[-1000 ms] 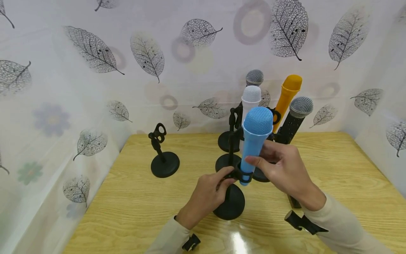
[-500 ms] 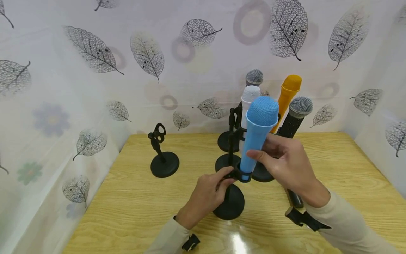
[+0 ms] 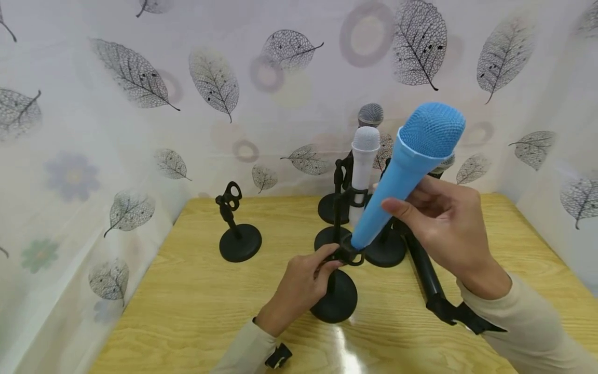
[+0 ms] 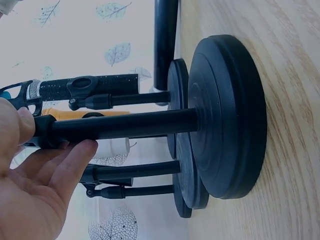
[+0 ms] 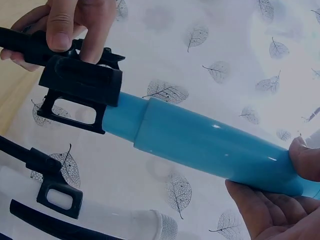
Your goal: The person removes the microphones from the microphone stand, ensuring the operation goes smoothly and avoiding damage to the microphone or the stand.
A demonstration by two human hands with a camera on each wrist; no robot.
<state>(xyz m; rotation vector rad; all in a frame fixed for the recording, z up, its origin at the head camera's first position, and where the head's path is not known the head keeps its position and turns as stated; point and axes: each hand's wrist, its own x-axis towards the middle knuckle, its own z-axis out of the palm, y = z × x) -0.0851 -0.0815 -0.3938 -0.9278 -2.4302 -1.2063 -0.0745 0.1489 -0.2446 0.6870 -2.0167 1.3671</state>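
Note:
My right hand (image 3: 450, 228) grips a light blue microphone (image 3: 397, 176) by its handle, tilted with its mesh head up and to the right. Its narrow lower end sits inside the black clip (image 5: 82, 82) of the nearest desk stand. My left hand (image 3: 299, 285) pinches this stand at its clip joint; the round black base (image 3: 334, 298) stands on the table. In the left wrist view, fingers and thumb lie around the top of the stand's post (image 4: 120, 125). The right wrist view shows the blue handle slanting away from the clip.
A white microphone (image 3: 364, 156) and a grey-headed microphone (image 3: 370, 113) stand in stands behind. A yellow microphone (image 4: 65, 114) and a black speckled one (image 4: 60, 90) are beyond, mostly hidden in the head view. A black tube (image 3: 422, 267) lies right; another stand (image 3: 240, 243) is left.
My right hand has moved up and right with the blue microphone, which tilts further right. Its lower end, earlier poking below the clip, has risen. My left hand stays on the stand.

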